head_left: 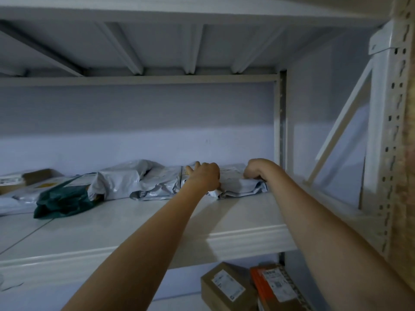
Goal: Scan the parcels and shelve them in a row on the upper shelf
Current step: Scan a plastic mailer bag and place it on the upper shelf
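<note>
Grey plastic mailer (241, 184) at the right end of the upper shelf (224, 223), lying flat near the back, last in a row of parcels; both arms stretched out to it from below. Left hand (203, 176) on the mailer's left edge, fingers reaching forward over the top and thumb seemingly tucked under the near rim, pinching the film; right hand (254, 169) bent at the wrist, fingers curled down over the mailer's far right part, gripping it; fingertips hidden, so how deep the hold goes cannot be told.

Judged soft, light and limp: thin crinkled film, likely slippery, sagging when lifted by one corner; best taken by two opposite edges, or slid flat along the board, not squeezed in the middle where a paper label shows.

Counted on the upper shelf, left to right: one brown cardboard box (29, 177) at the far left; pale flat packets (20, 198) below it, number unclear; one dark green poly bag (64, 202); one bulky grey poly bag (125, 178), crumpled; perhaps another grey bag between that and the left hand, though the seams are hard to separate; then the held mailer. On the lower shelf, one brown carton (226, 286) with a white label and one orange-printed box (274, 286) just beside it.
</note>
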{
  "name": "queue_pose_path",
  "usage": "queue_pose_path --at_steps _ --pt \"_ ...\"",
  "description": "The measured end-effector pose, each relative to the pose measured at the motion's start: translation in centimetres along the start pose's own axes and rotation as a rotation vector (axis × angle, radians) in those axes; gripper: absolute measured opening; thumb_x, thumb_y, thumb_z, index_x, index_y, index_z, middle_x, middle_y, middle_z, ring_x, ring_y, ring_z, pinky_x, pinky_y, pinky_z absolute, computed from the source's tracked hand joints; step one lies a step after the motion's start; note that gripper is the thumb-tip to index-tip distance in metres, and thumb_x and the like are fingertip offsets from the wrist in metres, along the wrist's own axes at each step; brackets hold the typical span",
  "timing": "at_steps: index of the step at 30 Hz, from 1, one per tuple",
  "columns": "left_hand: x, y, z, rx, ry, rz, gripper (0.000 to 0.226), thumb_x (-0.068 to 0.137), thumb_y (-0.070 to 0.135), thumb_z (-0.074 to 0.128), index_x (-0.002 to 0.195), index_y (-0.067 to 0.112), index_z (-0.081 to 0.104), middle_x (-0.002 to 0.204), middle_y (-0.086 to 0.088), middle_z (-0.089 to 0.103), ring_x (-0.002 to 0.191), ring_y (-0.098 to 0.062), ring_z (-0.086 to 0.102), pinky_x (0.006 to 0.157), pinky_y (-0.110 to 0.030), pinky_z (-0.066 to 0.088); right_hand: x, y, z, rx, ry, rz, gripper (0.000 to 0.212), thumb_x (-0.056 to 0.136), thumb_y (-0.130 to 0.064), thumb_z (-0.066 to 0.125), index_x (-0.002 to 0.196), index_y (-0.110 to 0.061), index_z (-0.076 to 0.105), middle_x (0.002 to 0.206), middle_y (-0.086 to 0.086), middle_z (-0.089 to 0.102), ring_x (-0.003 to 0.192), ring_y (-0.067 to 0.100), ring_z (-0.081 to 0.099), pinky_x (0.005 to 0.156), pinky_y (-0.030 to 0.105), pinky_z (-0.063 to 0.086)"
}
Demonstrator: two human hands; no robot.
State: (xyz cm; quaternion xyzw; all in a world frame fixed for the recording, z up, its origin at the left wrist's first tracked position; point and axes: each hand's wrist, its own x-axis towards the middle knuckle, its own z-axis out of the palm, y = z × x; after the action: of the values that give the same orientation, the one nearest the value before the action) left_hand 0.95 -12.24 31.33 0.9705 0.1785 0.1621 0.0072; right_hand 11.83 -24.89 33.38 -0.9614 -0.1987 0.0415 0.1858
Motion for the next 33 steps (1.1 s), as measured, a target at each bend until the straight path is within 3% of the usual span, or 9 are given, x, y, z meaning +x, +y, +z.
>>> queue_pose_path --at_steps 4,7,11,15,18,21,24,30,33 --pt "1.3 -1.1 0.8 -0.072 0.018 -0.019 0.029 0.090 0.022 0.055 0.118 0.023 0.064 0.127 -0.013 0.057 0.131 -0.035 0.040 0.112 -0.061 0.018 1.3 -0.4 0.7 0.041 0.009 0.004 0.042 0.101 -0.016 0.049 0.136 0.007 0.048 0.132 0.022 0.057 0.095 0.029 0.060 0.084 0.035 0.050" --pt "1.7 -2.1 1.4 -0.108 0.048 -0.031 0.031 0.094 0.028 0.051 0.122 0.029 0.064 0.131 -0.007 0.057 0.128 -0.034 0.044 0.111 -0.061 0.024 2.3 -0.4 1.2 0.202 0.028 0.024 0.042 0.099 -0.015 0.055 0.134 0.006 0.046 0.116 0.020 0.057 0.076 0.027 0.063 0.065 0.033 0.053" --pt "2.3 -3.2 1.9 -0.098 0.057 -0.055 0.033 0.092 0.027 0.055 0.124 0.030 0.061 0.132 -0.006 0.055 0.128 -0.034 0.043 0.109 -0.058 0.026 4.0 0.2 2.0 0.512 0.085 0.009 0.048 0.092 -0.009 0.066 0.132 0.009 0.047 0.130 0.025 0.056 0.111 0.039 0.062 0.098 0.049 0.053" --pt "2.4 -2.7 2.1 -0.049 0.088 -0.060 0.034 0.092 0.023 0.056 0.126 0.024 0.059 0.131 -0.007 0.054 0.127 -0.034 0.044 0.110 -0.058 0.026 5.1 0.5 2.5 0.744 0.092 0.020 0.029 0.093 -0.006 0.060 0.117 0.007 0.051 0.122 0.028 0.059 0.107 0.040 0.065 0.077 0.040 0.055" --pt "2.0 -2.3 2.1 -0.080 0.158 -0.049 0.032 0.093 0.023 0.051 0.124 0.022 0.061 0.127 -0.008 0.057 0.124 -0.033 0.048 0.110 -0.057 0.027 5.0 0.3 2.7 0.697 0.117 0.037 0.029 0.091 -0.012 0.057 0.116 0.002 0.053 0.119 0.021 0.059 0.100 0.035 0.063 0.070 0.033 0.047" --pt "1.1 -2.1 1.2 -0.246 0.208 -0.005 0.031 0.092 0.022 0.051 0.120 0.020 0.064 0.119 -0.010 0.064 0.114 -0.031 0.058 0.103 -0.043 0.042 5.1 -0.4 2.7 0.459 0.160 0.046 0.042 0.086 -0.026 0.056 0.123 -0.008 0.049 0.132 0.019 0.052 0.120 0.038 0.054 0.097 0.043 0.048" --pt "-0.7 -1.4 0.0 -0.428 0.264 0.037 0.027 0.091 0.019 0.056 0.113 0.016 0.070 0.117 -0.011 0.069 0.110 -0.030 0.062 0.094 -0.032 0.048 1.7 -1.5 1.9 0.334 0.255 -0.002 0.059 0.089 -0.030 0.053 0.143 -0.007 0.042 0.151 0.019 0.041 0.137 0.038 0.040 0.116 0.052 0.032" --pt "-8.1 1.2 -0.5 -0.798 0.433 0.176 0.025 0.097 0.018 0.049 0.097 0.011 0.073 0.102 -0.002 0.072 0.080 -0.016 0.064 0.074 -0.021 0.046 -10.3 -0.4 2.4 0.681 0.511 -0.168 0.045 0.096 -0.021 0.052 0.141 -0.012 0.052 0.143 0.010 0.053 0.124 0.028 0.057 0.104 0.033 0.046" --pt "-12.6 1.8 0.1 -1.042 0.393 0.250 0.025 0.094 0.014 0.046 0.088 0.018 0.070 0.087 0.005 0.071 0.082 -0.015 0.066 0.081 -0.037 0.055 -15.7 0.6 4.6 0.795 0.682 -0.205 0.024 0.090 -0.015 0.055 0.105 -0.019 0.074 0.110 -0.001 0.073 0.103 0.018 0.069 0.097 0.037 0.054"
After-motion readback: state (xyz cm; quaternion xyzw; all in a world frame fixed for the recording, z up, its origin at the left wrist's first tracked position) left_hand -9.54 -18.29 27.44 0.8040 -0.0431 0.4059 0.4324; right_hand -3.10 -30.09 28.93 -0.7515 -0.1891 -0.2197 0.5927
